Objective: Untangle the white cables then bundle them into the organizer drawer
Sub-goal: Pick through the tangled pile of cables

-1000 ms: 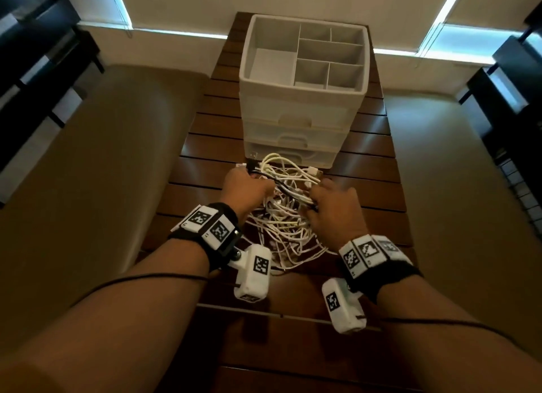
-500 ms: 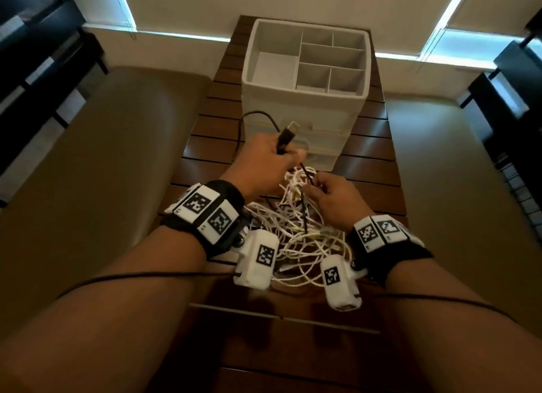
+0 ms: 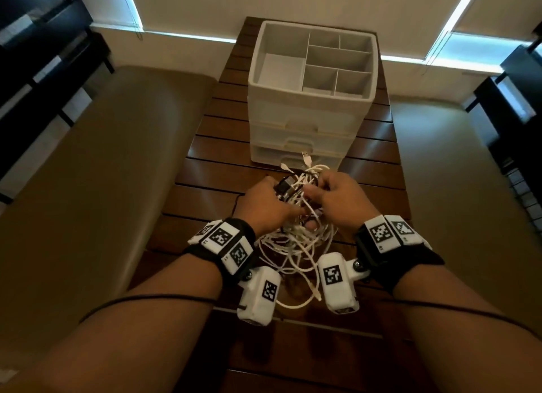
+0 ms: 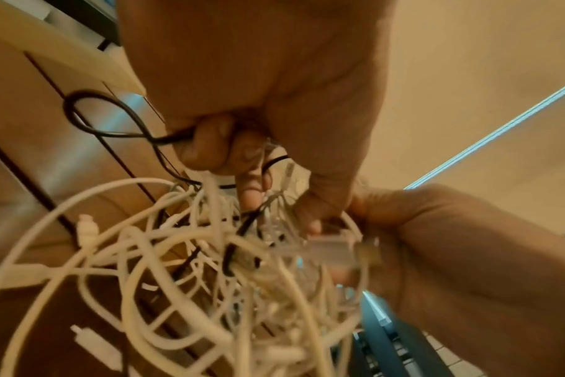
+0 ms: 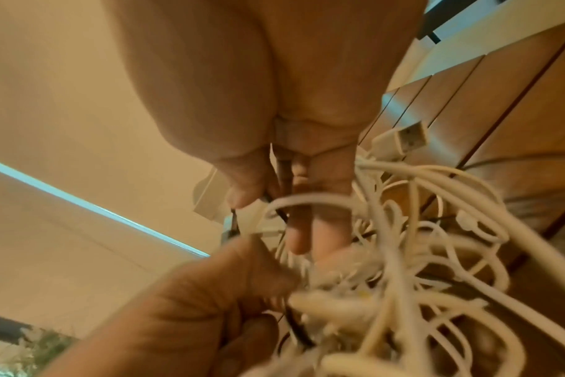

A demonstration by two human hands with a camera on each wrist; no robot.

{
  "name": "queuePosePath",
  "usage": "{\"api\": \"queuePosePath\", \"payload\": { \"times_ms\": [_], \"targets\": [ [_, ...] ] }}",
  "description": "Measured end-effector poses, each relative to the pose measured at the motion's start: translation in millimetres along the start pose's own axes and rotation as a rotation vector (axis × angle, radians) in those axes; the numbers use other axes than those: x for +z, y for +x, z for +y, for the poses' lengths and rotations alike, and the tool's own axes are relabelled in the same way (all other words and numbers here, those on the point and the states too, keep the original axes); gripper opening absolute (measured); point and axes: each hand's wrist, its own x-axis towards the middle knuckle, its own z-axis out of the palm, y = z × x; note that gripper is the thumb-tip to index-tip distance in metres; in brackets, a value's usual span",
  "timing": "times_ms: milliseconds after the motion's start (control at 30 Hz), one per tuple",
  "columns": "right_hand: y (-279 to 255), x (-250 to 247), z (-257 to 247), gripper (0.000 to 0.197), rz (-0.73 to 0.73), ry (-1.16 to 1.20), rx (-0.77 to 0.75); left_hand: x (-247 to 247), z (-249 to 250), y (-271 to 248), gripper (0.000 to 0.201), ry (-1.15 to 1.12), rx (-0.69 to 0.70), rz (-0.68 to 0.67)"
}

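A tangle of white cables (image 3: pixel 296 246) lies on the slatted wooden table (image 3: pixel 211 169), lifted at its top by both hands. A black cable (image 3: pixel 286 184) with a USB plug runs through it. My left hand (image 3: pixel 264 205) curls its fingers (image 4: pixel 210 142) round the black cable (image 4: pixel 91 114) and some white strands (image 4: pixel 178 255). My right hand (image 3: pixel 337 199) is pressed close beside it, its fingers (image 5: pixel 332 204) reaching into the white cables (image 5: pixel 436 229) and pinching strands near the thumb. The white organizer (image 3: pixel 311 108) stands just behind, all three drawers closed.
The organizer's top tray (image 3: pixel 258 55) is divided into several bare compartments. Tan cushioned benches (image 3: pixel 88 187) flank the narrow table on both sides. Dark shelving (image 3: pixel 516 105) stands at the far right and left. A white USB plug (image 5: pixel 410 135) sticks out of the tangle.
My left hand, which held the black USB plug raised above the tangle, has come down. Both hands now meet on top of the bundle, and the right hand has moved forward.
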Motion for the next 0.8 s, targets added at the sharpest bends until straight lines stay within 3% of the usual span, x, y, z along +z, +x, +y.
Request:
{"api": "queuePosePath", "payload": {
  "times_ms": [133, 200, 267, 367, 433, 533, 633, 700, 800],
  "targets": [
    [-4.0, -9.3, 4.4, 0.020, 0.112, 0.225, 0.020, -16.9, -17.0, 12.9, 0.022, 0.023, -0.022, 0.140],
    [-4.6, -10.4, 3.0, 0.021, 0.154, 0.357, 0.038, -20.6, -18.2, 14.4, 0.019, 0.081, 0.034, 0.196],
    [-5.6, -6.5, -1.0, 0.019, 0.108, 0.391, 0.017, -17.1, -9.6, 8.8, 0.011, 0.070, 0.119, 0.221],
    [-7.3, -2.1, -8.4, 0.017, 0.021, 0.250, -0.055, -5.8, 5.5, -3.2, 0.029, -0.149, 0.125, 0.101],
    [-6.3, -6.1, -11.1, 0.017, 0.047, 0.204, -0.105, -3.6, 8.0, -6.4, 0.037, -0.168, 0.123, -0.001],
    [-5.0, -17.6, -11.2, 0.019, 0.217, 0.281, -0.147, -14.1, 0.4, -1.5, 0.020, -0.054, 0.131, -0.020],
    [-5.2, -29.1, -17.2, 0.019, 0.336, 0.351, -0.170, -22.3, -8.3, 0.6, 0.020, 0.169, 0.132, 0.001],
    [-6.0, -31.1, -23.5, 0.018, 0.239, 0.310, -0.174, -24.6, -6.3, 0.0, 0.014, 0.180, 0.155, 0.011],
    [-5.4, -23.0, -19.5, 0.014, 0.016, -0.027, -0.182, -28.9, 15.2, -5.7, 0.016, -0.094, 0.237, 0.045]
  ]
}}
